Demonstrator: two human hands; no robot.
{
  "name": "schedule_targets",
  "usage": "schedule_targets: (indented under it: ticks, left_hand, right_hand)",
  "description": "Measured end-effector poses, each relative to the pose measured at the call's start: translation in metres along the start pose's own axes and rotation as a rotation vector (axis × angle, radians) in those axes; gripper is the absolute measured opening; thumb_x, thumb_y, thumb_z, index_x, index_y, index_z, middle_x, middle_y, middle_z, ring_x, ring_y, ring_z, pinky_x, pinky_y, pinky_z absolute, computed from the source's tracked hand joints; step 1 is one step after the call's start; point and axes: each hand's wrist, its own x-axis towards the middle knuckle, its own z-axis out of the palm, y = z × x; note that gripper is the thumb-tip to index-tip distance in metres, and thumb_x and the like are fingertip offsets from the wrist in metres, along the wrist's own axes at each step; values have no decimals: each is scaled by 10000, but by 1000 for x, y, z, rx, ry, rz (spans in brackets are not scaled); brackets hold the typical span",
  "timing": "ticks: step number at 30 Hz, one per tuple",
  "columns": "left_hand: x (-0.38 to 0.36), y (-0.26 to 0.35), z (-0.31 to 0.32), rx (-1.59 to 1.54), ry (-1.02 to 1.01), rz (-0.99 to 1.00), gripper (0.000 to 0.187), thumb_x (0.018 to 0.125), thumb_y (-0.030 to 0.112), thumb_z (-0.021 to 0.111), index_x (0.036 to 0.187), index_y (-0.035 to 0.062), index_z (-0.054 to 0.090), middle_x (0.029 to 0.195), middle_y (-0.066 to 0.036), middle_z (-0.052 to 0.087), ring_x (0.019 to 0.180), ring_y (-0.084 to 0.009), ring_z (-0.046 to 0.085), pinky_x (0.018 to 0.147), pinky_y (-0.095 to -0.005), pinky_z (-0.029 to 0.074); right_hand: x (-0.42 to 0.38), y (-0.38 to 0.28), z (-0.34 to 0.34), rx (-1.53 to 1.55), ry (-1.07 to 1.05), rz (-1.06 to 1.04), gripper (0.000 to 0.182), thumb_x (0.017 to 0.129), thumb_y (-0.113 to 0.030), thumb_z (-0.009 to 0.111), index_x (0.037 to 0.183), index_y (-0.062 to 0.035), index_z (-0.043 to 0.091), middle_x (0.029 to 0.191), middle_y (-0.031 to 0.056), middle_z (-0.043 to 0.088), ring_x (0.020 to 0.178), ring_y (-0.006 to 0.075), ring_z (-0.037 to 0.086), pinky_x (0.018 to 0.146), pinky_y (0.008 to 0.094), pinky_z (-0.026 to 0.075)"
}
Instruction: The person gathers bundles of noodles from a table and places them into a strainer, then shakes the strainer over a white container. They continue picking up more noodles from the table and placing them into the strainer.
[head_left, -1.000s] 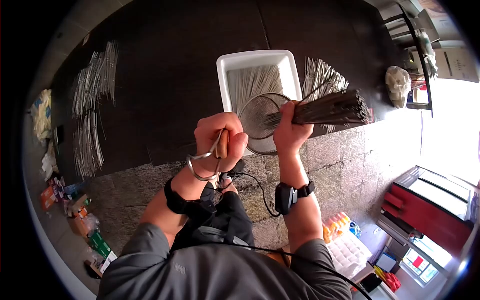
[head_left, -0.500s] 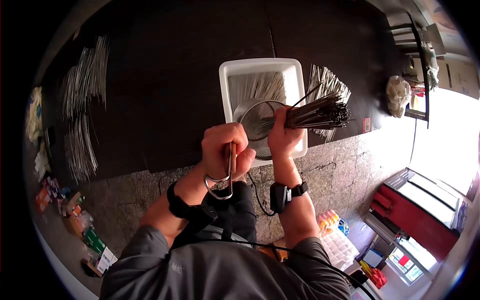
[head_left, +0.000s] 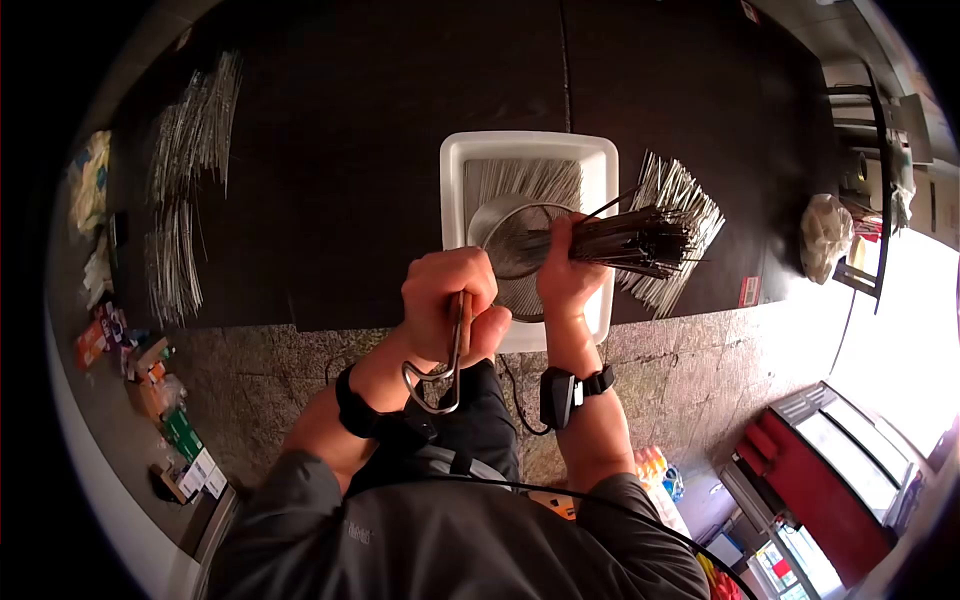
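My left hand (head_left: 448, 300) is closed around the wooden handle of a round mesh strainer (head_left: 500, 225); a bent metal loop at the handle's end points toward my body. The strainer's bowl is over a white plastic basin (head_left: 530, 141). In my right hand (head_left: 568, 275) is a thick bundle of thin metal skewers (head_left: 645, 242), gripped near one end. Their held ends lie at the strainer's mesh, and the other ends fan out to the right past the basin's rim. More skewers (head_left: 525, 180) lie in the far part of the basin.
A loose pile of skewers (head_left: 685, 205) lies right of the basin on the dark table (head_left: 350, 150). Two more groups of skewers (head_left: 195, 130) are at the table's left. A plastic bag (head_left: 826, 238) sits at the right, beside a rack. Boxes (head_left: 183, 435) stand on the floor at left.
The camera view has shifted, so the table and basin appear slightly lower and to the right. Both hands keep their holds; the strainer's handle end has turned slightly.
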Motion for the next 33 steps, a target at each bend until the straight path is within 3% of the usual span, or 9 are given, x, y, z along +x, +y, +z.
schedule_targets:
  ticks: [5, 9, 16, 18, 22, 24, 29, 31, 33]
  left_hand:
    - [2, -5, 22, 47, 25, -30, 240, 657, 77, 653, 605, 71, 419, 535, -32, 452, 435, -151, 451, 411, -255, 337]
    - [8, -6, 37, 45, 29, -16, 226, 645, 70, 649, 606, 66, 426, 528, -37, 450, 444, -157, 450, 417, -257, 341]
    - [18, -7, 46, 0, -64, 18, 201, 652, 72, 654, 612, 64, 457, 518, -25, 448, 443, -164, 453, 420, -263, 348]
    - [15, 0, 46, 21, -100, -25, 229, 744, 139, 627, 635, 61, 441, 547, -28, 452, 466, -153, 424, 486, -294, 369]
    - [13, 2, 44, 0, -111, -12, 223, 741, 132, 627, 637, 62, 443, 549, -24, 455, 467, -156, 432, 486, -296, 374]
    - [13, 2, 44, -31, -91, 17, 201, 633, 71, 659, 606, 64, 460, 515, -22, 447, 442, -174, 467, 413, -269, 354]
    - [8, 9, 40, -26, -131, 27, 204, 605, 62, 658, 598, 69, 455, 514, -30, 445, 441, -183, 466, 415, -276, 356]
    - [6, 10, 40, -32, -138, 16, 207, 599, 60, 658, 595, 71, 451, 513, -31, 444, 440, -185, 465, 416, -279, 355]
    - [5, 9, 39, -27, -135, 41, 214, 594, 58, 656, 590, 75, 443, 512, -29, 443, 437, -184, 461, 417, -280, 352]
  right_hand:
    - [11, 15, -16, 138, -15, 25, 59, 841, -4, 635, 857, 4, 579, 784, 36, 586, 716, 118, 551, 660, 255, 454]
    - [19, 7, -32, 57, -60, 42, 56, 843, 14, 629, 875, 5, 584, 824, 41, 601, 762, 112, 560, 711, 249, 457]
    - [21, 6, -47, 156, 0, 69, 63, 848, 28, 612, 908, 17, 596, 865, 57, 623, 808, 131, 585, 754, 258, 471]
    - [16, 2, -54, 61, -52, 69, 91, 848, 35, 602, 938, 22, 597, 900, 71, 635, 834, 142, 596, 778, 265, 475]
    - [6, 4, -62, 8, -95, 47, 193, 853, -24, 631, 1036, 22, 589, 981, 84, 641, 902, 162, 613, 801, 282, 486]
    - [1, 0, -67, -87, -84, 28, 219, 836, -40, 655, 1037, 17, 592, 985, 84, 642, 906, 168, 614, 807, 288, 486]
    - [-5, -10, -79, -215, -85, 8, 310, 778, -85, 722, 1050, 0, 597, 999, 80, 647, 910, 178, 621, 817, 295, 489]
    - [-7, -9, -88, -376, -119, -104, 349, 749, -92, 752, 1050, -4, 599, 1012, 83, 646, 928, 178, 617, 819, 290, 486]
    - [-4, -12, -93, -344, -149, -20, 380, 736, -104, 769, 1055, 2, 592, 1002, 83, 648, 917, 178, 618, 809, 292, 488]
